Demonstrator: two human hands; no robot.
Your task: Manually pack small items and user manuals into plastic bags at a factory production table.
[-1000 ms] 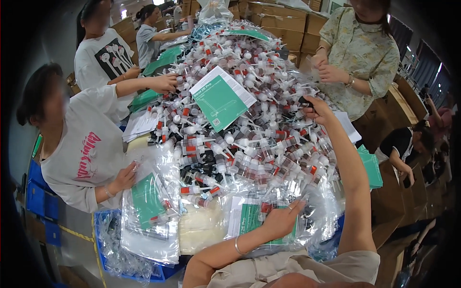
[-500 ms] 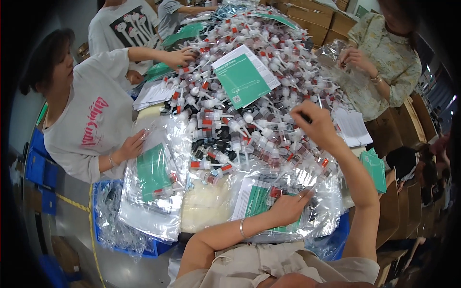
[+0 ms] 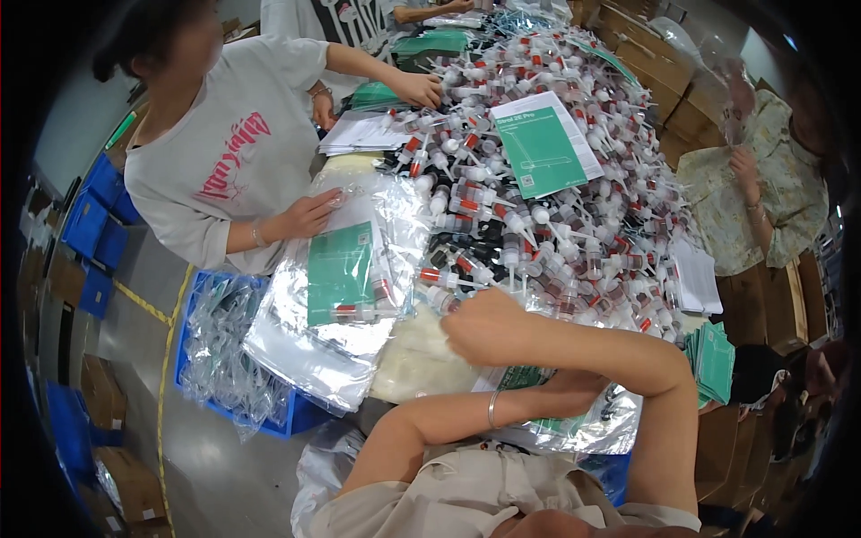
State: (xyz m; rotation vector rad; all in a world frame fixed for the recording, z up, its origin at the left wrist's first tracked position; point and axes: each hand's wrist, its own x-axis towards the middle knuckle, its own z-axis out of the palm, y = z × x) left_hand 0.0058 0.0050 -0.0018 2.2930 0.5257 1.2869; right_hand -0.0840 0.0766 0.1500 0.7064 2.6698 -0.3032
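Note:
My left hand (image 3: 574, 391) lies over a clear plastic bag (image 3: 574, 437) that has a green-and-white leaflet (image 3: 518, 377) in it; its fingers are hidden behind my right forearm. Crossing over it, my right hand (image 3: 482, 328) is curled closed at the near left edge of the pile. Its fingertips are beside a small clear bottle (image 3: 437, 299) with a nozzle; what they hold, if anything, is hidden. A big heap of such nozzle bottles (image 3: 574, 215), many with red bands, covers the table beyond my hands. A green-and-white booklet (image 3: 544, 143) rests on top of it.
On the left, a person's hand (image 3: 314, 213) rests on a filled plastic bag (image 3: 339, 273). Below it stands a blue bin (image 3: 291, 414) of clear bags. Paper stacks (image 3: 695, 278) and green leaflets (image 3: 713, 361) lie at right. Another person's hand (image 3: 744, 170) lifts a clear bag.
My right hand has moved from over the heap, where it pinched a small black thing, down and left to the near bottles. Its forearm now covers my left fingers. The head view has shifted.

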